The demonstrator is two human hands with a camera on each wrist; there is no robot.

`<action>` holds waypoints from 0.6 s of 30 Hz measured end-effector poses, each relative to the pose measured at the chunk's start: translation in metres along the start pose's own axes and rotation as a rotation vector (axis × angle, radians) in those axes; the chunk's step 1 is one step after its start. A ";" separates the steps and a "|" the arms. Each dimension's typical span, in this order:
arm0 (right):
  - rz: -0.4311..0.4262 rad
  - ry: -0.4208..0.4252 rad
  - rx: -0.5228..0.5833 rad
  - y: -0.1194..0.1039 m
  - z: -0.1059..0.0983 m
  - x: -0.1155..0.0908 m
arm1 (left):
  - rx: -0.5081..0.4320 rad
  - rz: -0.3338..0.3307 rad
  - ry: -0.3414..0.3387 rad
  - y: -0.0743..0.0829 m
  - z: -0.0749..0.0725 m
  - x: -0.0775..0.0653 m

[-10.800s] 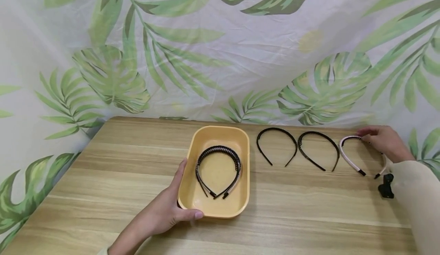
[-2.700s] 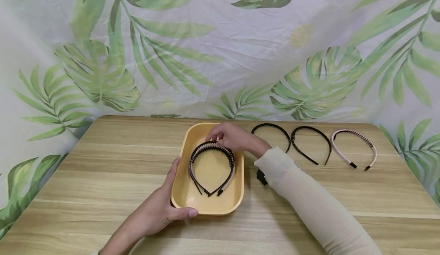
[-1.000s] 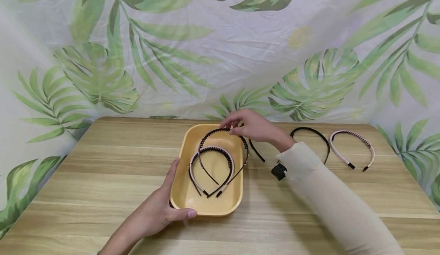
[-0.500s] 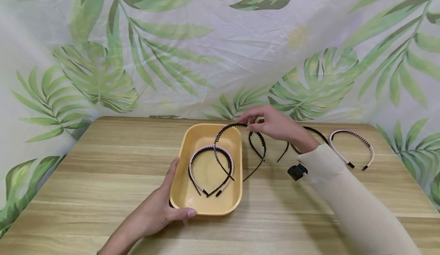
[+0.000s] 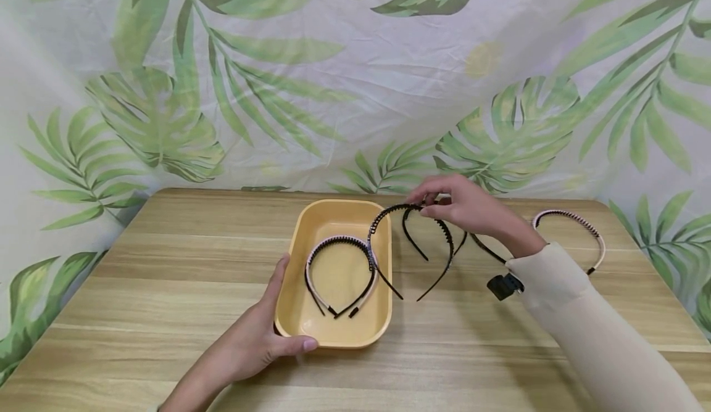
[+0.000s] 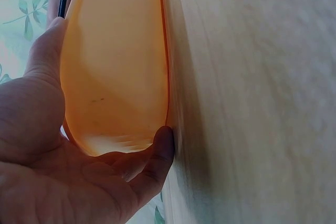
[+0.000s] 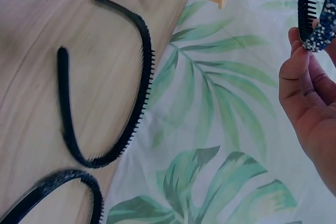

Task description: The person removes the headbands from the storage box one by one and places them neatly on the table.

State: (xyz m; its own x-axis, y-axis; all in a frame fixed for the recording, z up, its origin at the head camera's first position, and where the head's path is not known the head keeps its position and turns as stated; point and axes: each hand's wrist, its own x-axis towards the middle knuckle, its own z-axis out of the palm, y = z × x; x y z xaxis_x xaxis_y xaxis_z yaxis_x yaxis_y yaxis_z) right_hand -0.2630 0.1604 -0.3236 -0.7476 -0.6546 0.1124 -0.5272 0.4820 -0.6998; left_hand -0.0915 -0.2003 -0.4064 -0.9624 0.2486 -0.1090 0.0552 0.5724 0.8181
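My left hand [image 5: 252, 344] grips the near-left corner of a yellow plastic box [image 5: 361, 333], thumb at the front and fingers along the side. Inside the box lie overlapping headbands, black and pale pink [image 5: 339, 240]. My right hand [image 5: 469, 205] pinches the top of a toothed black headband [image 5: 402, 206] held above the table, its left side overlapping the box's right rim. In the right wrist view this headband [image 7: 321, 36] has a dark, sparkly speckled outside. Behind it lies a plain black headband [image 5: 411, 239], partly covered.
Farther right on the table [image 5: 472, 350] lie another black headband [image 5: 489, 250], mostly hidden by my right hand, and a pink one [image 5: 597, 239]. A leaf-printed cloth [image 5: 311, 110] hangs behind the table's back edge. A small black device [image 5: 504, 286] sits at my right wrist.
My right hand has lifted the sparkly black headband from the box and carried it right, past the rim. Earlier it let go of the pink headband at far right. The left hand stays put.
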 end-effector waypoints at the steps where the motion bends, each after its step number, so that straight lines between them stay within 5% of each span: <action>1: 0.005 0.000 0.000 0.001 0.000 -0.002 | 0.000 0.002 0.001 0.000 0.000 0.000; 18: 0.081 -0.006 -0.048 0.014 -0.003 -0.035 | 0.003 -0.002 0.003 0.001 0.000 0.000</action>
State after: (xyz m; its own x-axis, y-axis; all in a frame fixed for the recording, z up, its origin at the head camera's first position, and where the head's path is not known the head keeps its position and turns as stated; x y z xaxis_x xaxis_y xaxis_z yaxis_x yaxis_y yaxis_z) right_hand -0.2455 0.1923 -0.3351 -0.7865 -0.6154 0.0524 -0.4837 0.5610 -0.6718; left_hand -0.0910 -0.1997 -0.4057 -0.9633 0.2450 -0.1093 0.0536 0.5751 0.8163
